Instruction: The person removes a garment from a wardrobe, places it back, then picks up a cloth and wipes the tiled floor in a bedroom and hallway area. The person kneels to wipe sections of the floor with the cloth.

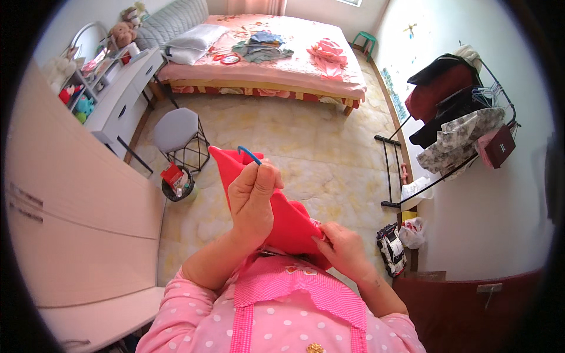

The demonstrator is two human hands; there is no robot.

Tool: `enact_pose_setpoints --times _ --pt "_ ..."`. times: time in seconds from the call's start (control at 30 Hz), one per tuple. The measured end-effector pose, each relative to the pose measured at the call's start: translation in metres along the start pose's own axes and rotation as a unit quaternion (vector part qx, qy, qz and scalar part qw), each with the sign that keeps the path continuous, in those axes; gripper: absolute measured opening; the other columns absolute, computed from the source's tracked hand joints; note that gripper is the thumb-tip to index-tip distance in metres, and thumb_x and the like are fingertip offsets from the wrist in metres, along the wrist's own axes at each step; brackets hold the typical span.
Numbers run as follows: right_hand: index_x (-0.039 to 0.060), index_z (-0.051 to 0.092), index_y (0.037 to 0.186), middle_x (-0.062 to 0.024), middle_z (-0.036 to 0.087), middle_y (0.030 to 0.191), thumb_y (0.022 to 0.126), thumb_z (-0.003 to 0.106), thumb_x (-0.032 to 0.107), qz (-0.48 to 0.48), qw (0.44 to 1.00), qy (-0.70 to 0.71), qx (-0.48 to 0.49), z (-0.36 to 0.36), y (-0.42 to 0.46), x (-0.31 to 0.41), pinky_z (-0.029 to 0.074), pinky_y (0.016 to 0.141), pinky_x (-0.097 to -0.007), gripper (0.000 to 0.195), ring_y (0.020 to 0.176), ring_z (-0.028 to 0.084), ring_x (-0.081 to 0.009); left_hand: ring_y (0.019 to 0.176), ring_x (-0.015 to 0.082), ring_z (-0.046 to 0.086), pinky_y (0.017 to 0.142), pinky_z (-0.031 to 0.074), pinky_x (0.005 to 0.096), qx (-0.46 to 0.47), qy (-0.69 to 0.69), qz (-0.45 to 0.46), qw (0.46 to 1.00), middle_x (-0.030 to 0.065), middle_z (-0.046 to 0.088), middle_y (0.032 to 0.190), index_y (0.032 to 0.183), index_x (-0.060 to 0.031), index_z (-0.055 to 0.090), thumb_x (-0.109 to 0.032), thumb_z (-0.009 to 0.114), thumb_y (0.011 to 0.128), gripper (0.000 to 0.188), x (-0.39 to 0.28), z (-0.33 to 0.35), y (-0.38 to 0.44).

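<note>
Raised in front of my chest, my left hand grips a blue clothes hanger, its curved hook sticking up past the fingers. A red garment hangs around and below that hand and stretches down to the right. My right hand pinches the garment's right edge between thumb and fingers. The rest of the hanger is hidden by my left hand and the red cloth.
Ahead is a bed bearing folded clothes. A grey-topped stool and a waste bin stand at left, beside a white dressing table. Along the right wall are a clothes rack and a toy car.
</note>
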State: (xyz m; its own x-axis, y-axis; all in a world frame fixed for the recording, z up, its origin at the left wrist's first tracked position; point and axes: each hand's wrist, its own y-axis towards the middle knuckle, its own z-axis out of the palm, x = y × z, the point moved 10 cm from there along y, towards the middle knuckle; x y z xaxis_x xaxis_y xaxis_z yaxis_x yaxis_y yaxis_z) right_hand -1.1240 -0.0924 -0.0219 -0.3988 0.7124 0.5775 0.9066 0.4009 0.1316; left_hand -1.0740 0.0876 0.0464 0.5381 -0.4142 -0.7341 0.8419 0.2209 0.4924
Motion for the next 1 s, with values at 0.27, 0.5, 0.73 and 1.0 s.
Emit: enact_pose_setpoints --times 0.27,0.5,0.73,1.0 --pt "0.0010 0.060 0.096 -0.0164 0.058 0.077 0.087 0.059 0.012 0.008 0.991 0.131 -0.040 -0.015 0.105 -0.066 0.045 0.059 -0.0354 0.014 0.067 0.057 -0.0314 0.064 0.0031 0.036 0.058 0.029 0.0195 0.004 0.014 0.025 1.000 -0.0022 0.050 0.071 0.077 -0.0047 0.055 -0.025 0.049 0.097 0.029 0.057 -0.001 0.113" --pt "0.0019 0.058 0.087 -0.0174 0.056 0.073 0.084 0.061 0.011 -0.103 0.984 0.131 -0.069 -0.046 0.249 -0.134 0.045 0.056 -0.0397 0.010 0.065 0.057 -0.0356 0.060 0.0041 0.034 0.055 0.027 0.0198 -0.063 0.030 0.069 0.995 -0.0020 0.051 0.069 0.076 -0.0062 0.057 -0.027 0.051 0.096 0.029 0.132 -0.007 0.232" --pt "0.0001 0.059 0.088 -0.0135 0.055 0.070 0.081 0.064 0.008 -0.196 0.970 0.097 -0.109 -0.102 0.389 -0.193 0.046 0.054 -0.0352 0.011 0.061 0.057 -0.0298 0.058 0.0064 0.032 0.056 0.025 0.0219 0.010 0.058 0.182 0.982 -0.0005 0.051 0.068 0.074 -0.0055 0.054 -0.028 0.051 0.096 0.032 0.176 0.025 0.355" --pt "-0.0021 0.060 0.091 -0.0126 0.056 0.071 0.078 0.066 0.002 -0.267 0.943 0.087 -0.180 -0.168 0.503 -0.219 0.045 0.053 -0.0323 0.015 0.059 0.055 -0.0272 0.056 0.0094 0.030 0.059 0.029 0.0244 0.006 0.116 0.290 0.950 -0.0014 0.037 0.061 0.070 -0.0086 0.045 -0.032 0.041 0.099 0.037 0.187 0.057 0.464"
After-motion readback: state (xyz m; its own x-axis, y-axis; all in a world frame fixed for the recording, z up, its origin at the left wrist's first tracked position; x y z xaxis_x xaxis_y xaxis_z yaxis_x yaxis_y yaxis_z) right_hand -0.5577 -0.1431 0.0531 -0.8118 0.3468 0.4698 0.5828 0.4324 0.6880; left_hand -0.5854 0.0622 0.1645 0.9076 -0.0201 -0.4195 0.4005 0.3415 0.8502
